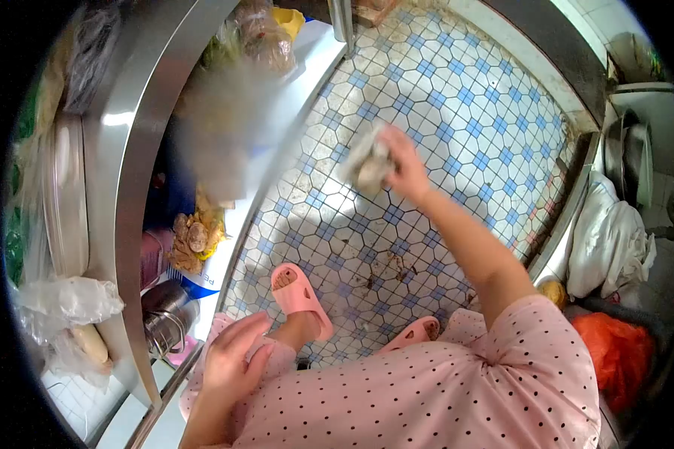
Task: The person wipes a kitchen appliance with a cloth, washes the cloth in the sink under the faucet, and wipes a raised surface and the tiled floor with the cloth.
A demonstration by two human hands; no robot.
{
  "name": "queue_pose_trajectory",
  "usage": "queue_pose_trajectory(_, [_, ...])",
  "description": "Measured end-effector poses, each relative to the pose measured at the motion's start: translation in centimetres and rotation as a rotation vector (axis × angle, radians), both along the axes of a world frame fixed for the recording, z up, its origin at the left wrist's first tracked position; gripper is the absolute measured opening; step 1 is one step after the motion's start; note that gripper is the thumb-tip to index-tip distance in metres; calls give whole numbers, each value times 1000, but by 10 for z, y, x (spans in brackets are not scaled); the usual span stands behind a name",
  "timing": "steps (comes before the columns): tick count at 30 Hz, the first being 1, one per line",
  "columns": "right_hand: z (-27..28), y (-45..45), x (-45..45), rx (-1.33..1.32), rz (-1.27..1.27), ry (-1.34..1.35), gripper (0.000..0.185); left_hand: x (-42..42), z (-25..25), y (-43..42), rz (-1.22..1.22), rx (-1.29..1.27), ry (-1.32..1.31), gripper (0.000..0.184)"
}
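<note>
My right hand (406, 163) is out over the tiled floor (427, 247), its fingers closed round a crumpled, greyish-white cloth-like item (368, 163) that is blurred by motion. My left hand (236, 355) rests near my left knee, on or just above the pink dotted clothing (419, 389); its fingers are extended and nothing shows in them. Below and between the hands are my feet in pink slippers (304, 298).
At the left stands a metal-edged shelf (127, 179) with plastic bags, ginger-like roots (193, 238) and a metal pot (165, 318). A blurred pale shape (228, 120) hangs by the lower shelf. On the right are pans (627, 161), a white bag (603, 239) and a red bag (612, 358).
</note>
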State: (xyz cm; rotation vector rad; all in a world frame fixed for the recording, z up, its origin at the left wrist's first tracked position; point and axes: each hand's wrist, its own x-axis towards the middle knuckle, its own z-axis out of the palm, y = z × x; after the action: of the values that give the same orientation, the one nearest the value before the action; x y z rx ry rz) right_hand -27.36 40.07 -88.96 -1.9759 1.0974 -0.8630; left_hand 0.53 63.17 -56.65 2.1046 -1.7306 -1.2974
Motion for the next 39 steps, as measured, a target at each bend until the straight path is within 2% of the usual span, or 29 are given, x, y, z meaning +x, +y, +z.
queue_pose_trajectory(2, [-10, -69, 2, -2, -97, 63, 77, 3, 0, 4, 14, 11, 0, 37])
queue_pose_trajectory(4, [-59, -130, 12, -73, -159, 198, 77, 7, -3, 5, 11, 44, -28, 36])
queue_pose_trajectory(5, [-57, -147, 26, 4, -221, 496, 77, 8, -5, 8, 11, 66, -46, 36])
queue_pose_trajectory(6, [-54, -155, 43, 8, -284, 564, 75, 9, -9, 14, 125, 157, -22, 34])
queue_pose_trajectory(7, [-57, -158, 60, 19, -347, 635, 74, 11, -13, 16, 118, 165, -38, 34])
queue_pose_trajectory(10, [-62, -151, 99, -192, -361, 587, 61, 19, -23, 25, 111, 186, -52, 33])
queue_pose_trajectory(12, [-40, -147, 125, 148, -10, 596, 57, 21, -27, 27, 102, 175, -63, 33])
queue_pose_trajectory(13, [-38, -125, 142, 215, 97, 559, 49, 21, -27, 28, 99, 166, -69, 33])
queue_pose_trajectory(15, [-82, -64, 192, 157, 242, 502, 32, 13, -18, 16, 83, 128, -75, 33])
queue_pose_trajectory(17, [-53, 14, 197, 26, 484, 215, 24, 8, -10, 4, 52, 76, -101, 33])
queue_pose_trajectory(18, [-85, 63, 209, 362, 524, -96, 23, 5, -9, 1, 30, 44, -115, 34])
queue_pose_trajectory(20, [-69, 123, 196, 405, 713, -218, 21, 3, -7, 0, -1, 4, -134, 35])
queue_pose_trajectory(21, [-43, 127, 174, 105, 855, -17, 20, 3, -9, 0, -8, -9, -136, 35])
queue_pose_trajectory(24, [-56, 110, 141, -282, 648, -264, 16, 10, -15, 7, 15, -27, -138, 36])
queue_pose_trajectory(25, [-26, 69, 120, -48, 714, -17, 27, 12, -17, 11, 35, -27, -134, 36])
queue_pose_trajectory(26, [-36, 34, 104, -205, 527, -8, 33, 14, -18, 13, 23, -20, -145, 36])
queue_pose_trajectory(27, [-11, -17, 83, 51, 394, 165, 42, 15, -19, 15, 48, -14, -142, 36])
queue_pose_trajectory(28, [-45, -53, 58, -280, 148, -56, 53, 15, -20, 18, 75, -2, -142, 36])
queue_pose_trajectory(29, [-31, -93, 45, -260, -4, 93, 62, 15, -22, 22, 104, 15, -146, 36])
queue_pose_trajectory(30, [-16, -128, 36, -65, -51, 93, 57, 15, -23, 24, 88, 27, -153, 36])
queue_pose_trajectory(31, [-72, -169, 30, -319, -184, 297, 53, 15, -24, 24, 74, 45, -163, 36])
queue_pose_trajectory(32, [-48, -165, 42, -99, -275, 389, 49, 15, -25, 25, 59, 61, -173, 36])
queue_pose_trajectory(35, [-51, -109, 100, 136, -54, 256, 33, 12, -26, 21, 32, 75, -147, 35])
queue_pose_trajectory(37, [-89, -40, 141, -205, 236, -45, 26, 8, -21, 13, -2, 53, -138, 35])
queue_pose_trajectory(39, [-51, 28, 157, 255, 437, 55, 27, 4, -14, 4, -23, 20, -120, 35])
